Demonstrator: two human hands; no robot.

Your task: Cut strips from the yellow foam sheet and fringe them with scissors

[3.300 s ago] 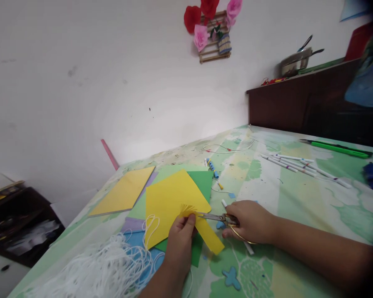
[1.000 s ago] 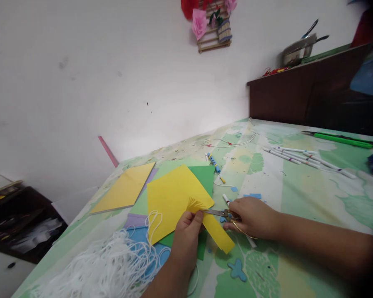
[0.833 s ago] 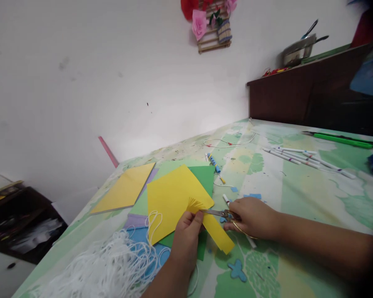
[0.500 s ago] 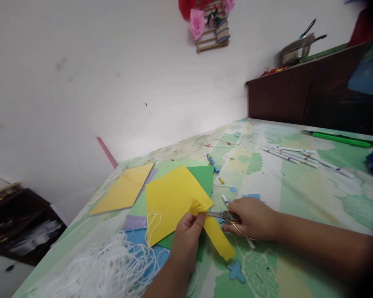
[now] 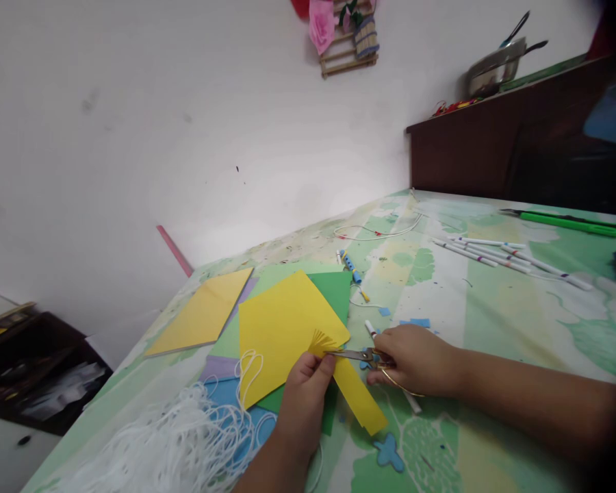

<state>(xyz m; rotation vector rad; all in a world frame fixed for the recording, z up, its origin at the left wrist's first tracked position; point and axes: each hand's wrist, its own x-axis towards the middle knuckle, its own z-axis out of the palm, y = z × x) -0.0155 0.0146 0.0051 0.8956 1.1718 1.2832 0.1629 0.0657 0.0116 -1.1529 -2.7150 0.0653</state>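
Our left hand [image 5: 305,392] pinches a yellow strip [image 5: 360,400] between thumb and forefinger; the cut fringe fans toward the far left, overlapping a large yellow sheet [image 5: 274,332] in our view, while the plain end slants near and right. In our right hand [image 5: 413,357] the grip is curled around the handles of the scissors [image 5: 358,355], whose blades point left and reach the strip just beside the left thumb. On the tabletop [image 5: 436,308] we see white string [image 5: 159,438] heaped at the near left, a blue cutout [image 5: 389,452] just beside the strip's plain end, and several markers [image 5: 497,255] at the far right.
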